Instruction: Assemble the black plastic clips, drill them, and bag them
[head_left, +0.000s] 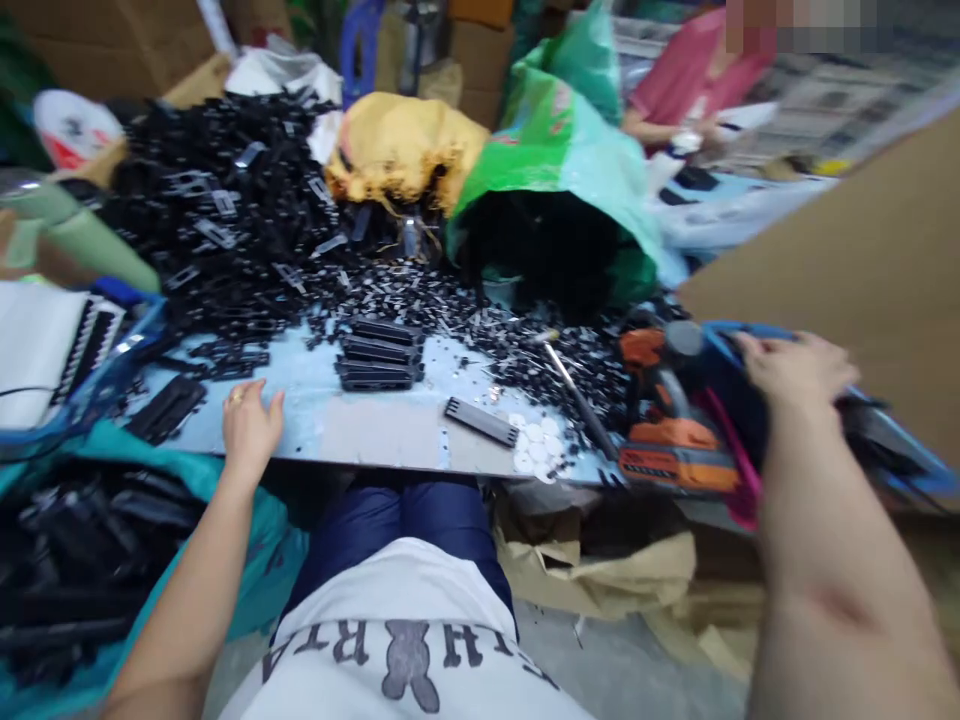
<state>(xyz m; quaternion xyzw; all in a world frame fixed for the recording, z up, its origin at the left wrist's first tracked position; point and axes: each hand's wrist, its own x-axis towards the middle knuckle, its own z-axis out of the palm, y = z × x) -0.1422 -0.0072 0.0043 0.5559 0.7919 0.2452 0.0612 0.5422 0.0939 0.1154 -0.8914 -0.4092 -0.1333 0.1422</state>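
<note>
My left hand (253,425) rests at the table's front edge, fingers apart and nothing in them. A black plastic piece (166,408) lies to its left. To its right is a stack of long black plastic parts (379,355). My right hand (802,370) reaches over the blue bin (720,328) at the far right; its fingers are blurred and partly hidden, so a hold cannot be made out. Between the hands lie a single dark grey bar-shaped part (481,422), a group of white discs (538,446), a hammer (581,403) and an orange cordless power tool (675,455).
Black parts (225,210) are heaped at the back left, with small pieces spread before an open green sack (555,150) and a yellow sack (409,145). A teal bag (262,540) of black parts hangs at the left. Cardboard (847,250) stands right; another person (697,80) works behind.
</note>
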